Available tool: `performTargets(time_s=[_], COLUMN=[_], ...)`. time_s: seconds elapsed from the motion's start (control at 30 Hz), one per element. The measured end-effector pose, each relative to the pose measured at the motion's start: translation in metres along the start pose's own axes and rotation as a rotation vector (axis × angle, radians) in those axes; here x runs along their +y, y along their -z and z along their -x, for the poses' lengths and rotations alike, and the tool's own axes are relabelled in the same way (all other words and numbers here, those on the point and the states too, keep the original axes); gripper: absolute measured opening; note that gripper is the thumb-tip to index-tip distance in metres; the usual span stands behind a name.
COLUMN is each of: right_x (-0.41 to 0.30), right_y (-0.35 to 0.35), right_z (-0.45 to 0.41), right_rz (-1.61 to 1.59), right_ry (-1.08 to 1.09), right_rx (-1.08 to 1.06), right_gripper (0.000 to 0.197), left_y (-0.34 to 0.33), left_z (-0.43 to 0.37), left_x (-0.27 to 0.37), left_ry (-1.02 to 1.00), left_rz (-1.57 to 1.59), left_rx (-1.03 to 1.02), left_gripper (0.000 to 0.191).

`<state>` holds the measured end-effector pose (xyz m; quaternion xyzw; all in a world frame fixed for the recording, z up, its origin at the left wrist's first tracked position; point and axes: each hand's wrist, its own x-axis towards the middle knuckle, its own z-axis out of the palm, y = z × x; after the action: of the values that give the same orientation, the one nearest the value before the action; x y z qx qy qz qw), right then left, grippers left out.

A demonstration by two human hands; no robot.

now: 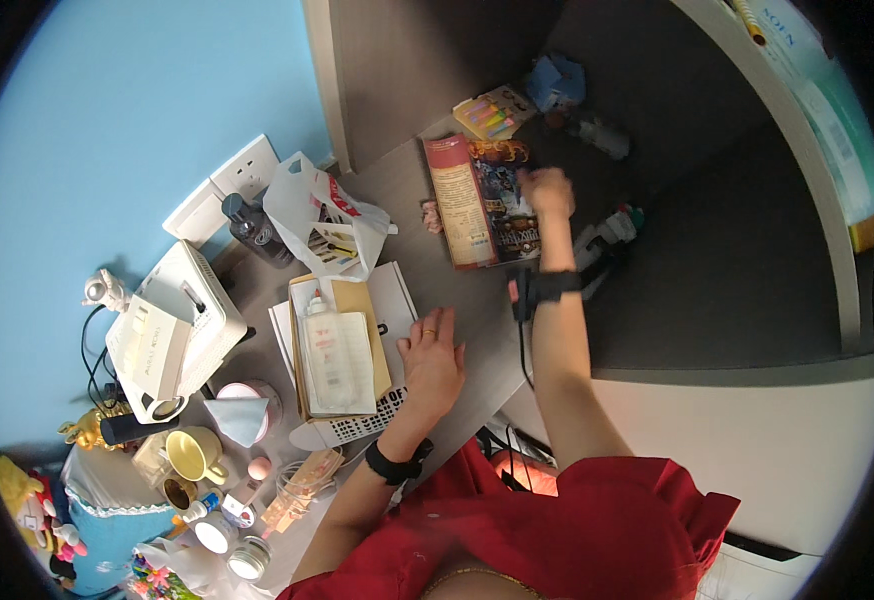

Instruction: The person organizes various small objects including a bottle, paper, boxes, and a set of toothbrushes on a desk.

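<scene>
My left hand lies palm down with its fingers a little apart, by the edge of a flat white box; it holds nothing. On that box sits an open cardboard tray with a clear plastic bottle and a lined paper pad inside. My right hand, blurred and with curled fingers, is at the right edge of a book with a dark illustrated cover. A cream text flap shows along its left side. Whether the fingers grip the book is hidden.
A small illustrated book, a blue crumpled packet and a clear bottle lie beyond. Left are a plastic bag, a dark bottle, a white router and a yellow mug. A cable hangs from my right wrist strap.
</scene>
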<state>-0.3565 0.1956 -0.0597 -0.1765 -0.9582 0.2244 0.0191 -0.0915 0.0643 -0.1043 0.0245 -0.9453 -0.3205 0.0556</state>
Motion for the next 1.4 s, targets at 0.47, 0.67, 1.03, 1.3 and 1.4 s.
performTargets(time_s=[0.47,0.67,1.03,1.3,1.4], right_x=[0.053,0.052,0.034,0.048,0.048], right_y=[-0.041,-0.035,-0.03,-0.04,-0.049], right_z=[-0.212,-0.232,-0.224,-0.242,-0.251], right_rz=[0.388,0.356,0.519,0.803,0.87], right_ry=[0.437,0.523,0.312,0.412,0.321], right_rx=[0.3,0.263,-0.129,0.056,0.123], right_gripper=[0.05,0.051,0.081,0.079,0.072], left_y=[0.015,0.008,0.003,-0.004,-0.007], left_z=[-0.006,-0.027,-0.041,-0.044,-0.043], left_x=[0.012,0.022,0.023,0.021,0.019], left_ry=[0.07,-0.001,0.042,0.095,0.094], left_rz=[0.114,0.444,0.625,0.641,0.642], left_rx=[-0.079,-0.035,-0.054,-0.021,-0.026], left_gripper=[0.043,0.035,0.025,0.024,0.024])
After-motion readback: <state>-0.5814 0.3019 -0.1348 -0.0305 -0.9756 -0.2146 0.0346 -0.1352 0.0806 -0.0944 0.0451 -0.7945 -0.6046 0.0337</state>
